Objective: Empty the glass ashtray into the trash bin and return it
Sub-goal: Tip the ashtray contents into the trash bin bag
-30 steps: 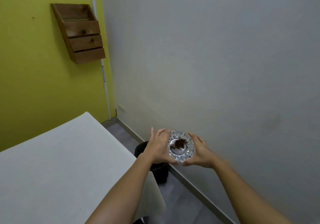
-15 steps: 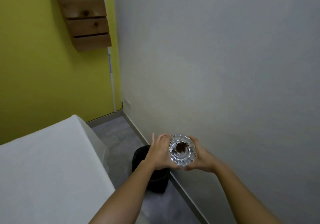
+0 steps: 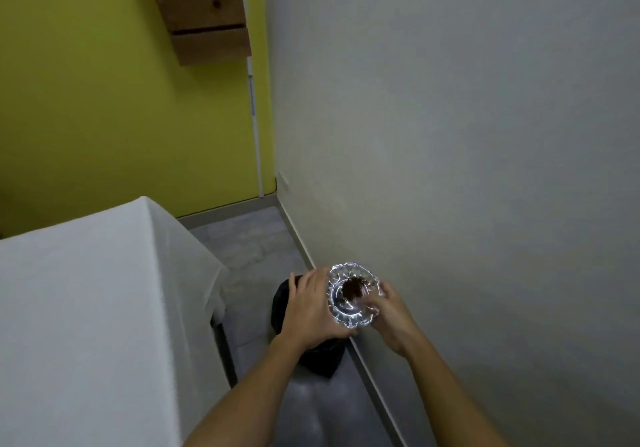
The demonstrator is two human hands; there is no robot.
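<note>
The glass ashtray [image 3: 352, 295], still full, is held between the left hand [image 3: 311, 311] and right hand [image 3: 389, 311], each grip closed on its rim, and has been carried beyond the counter [image 3: 86, 308] corner, above the trash bin [image 3: 282, 303], so tipping appears next.

The trash bin [image 3: 282, 303] on the floor is mostly hidden behind the left hand [image 3: 313, 308] and forearm; only its dark left side and a corner below the wrist show, and its opening cannot be seen. The brown heap inside the ashtray [image 3: 351, 296] is too small and blurred to tell what it is made of. The right hand [image 3: 391, 315] has its fingertips lost behind the glass rim. The wooden shelf [image 3: 204, 13] is cut off by the top edge, the table [image 3: 86, 308] by the left and bottom edges, and both forearms run out at the bottom.
</note>
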